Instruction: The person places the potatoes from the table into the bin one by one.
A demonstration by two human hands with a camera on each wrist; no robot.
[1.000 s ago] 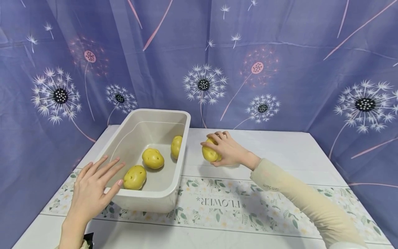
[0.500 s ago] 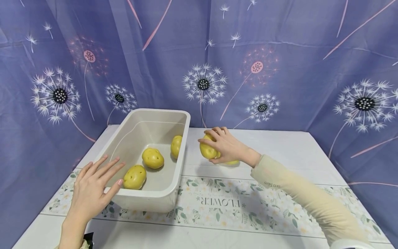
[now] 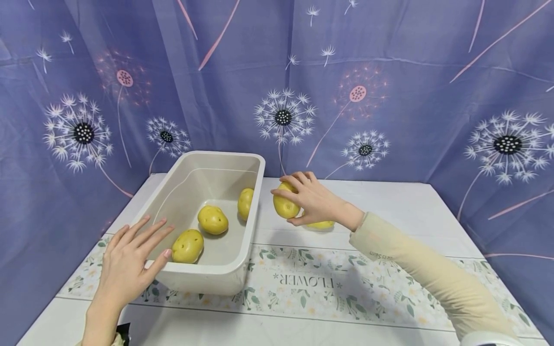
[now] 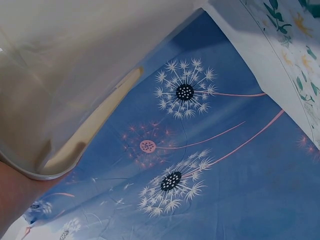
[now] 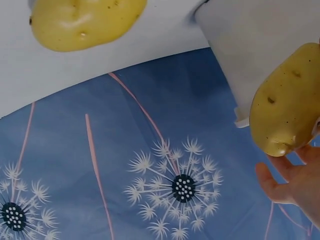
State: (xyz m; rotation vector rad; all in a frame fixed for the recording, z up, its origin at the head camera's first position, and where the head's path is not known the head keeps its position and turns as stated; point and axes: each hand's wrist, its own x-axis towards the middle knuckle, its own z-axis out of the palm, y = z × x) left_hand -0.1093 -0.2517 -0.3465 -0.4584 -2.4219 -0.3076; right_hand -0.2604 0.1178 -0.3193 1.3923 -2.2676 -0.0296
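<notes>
My right hand (image 3: 315, 198) grips a yellow potato (image 3: 286, 203) just right of the grey bin (image 3: 200, 269). In the right wrist view, fingers curl against that potato (image 5: 285, 102), which is raised off the table. Another potato (image 3: 321, 224) lies on the table beneath the right hand, partly hidden by it. Over the bin's near left corner rests my left hand (image 3: 127, 262), its fingers spread and holding nothing. Inside the bin are three potatoes: one near the left fingers (image 3: 188, 246), one in the middle (image 3: 213, 220), and one by the right wall (image 3: 245, 203).
A white table (image 3: 381, 206) with a floral strip (image 3: 311, 283) lies under everything. Blue dandelion-print curtain (image 3: 407, 105) stands close behind the table and at both sides. The bin's right wall stands between the held potato and the bin's inside.
My right hand has lifted the potato slightly and shifted it left toward the bin. The potato left on the table has come into view beneath it. The left hand stays put.
</notes>
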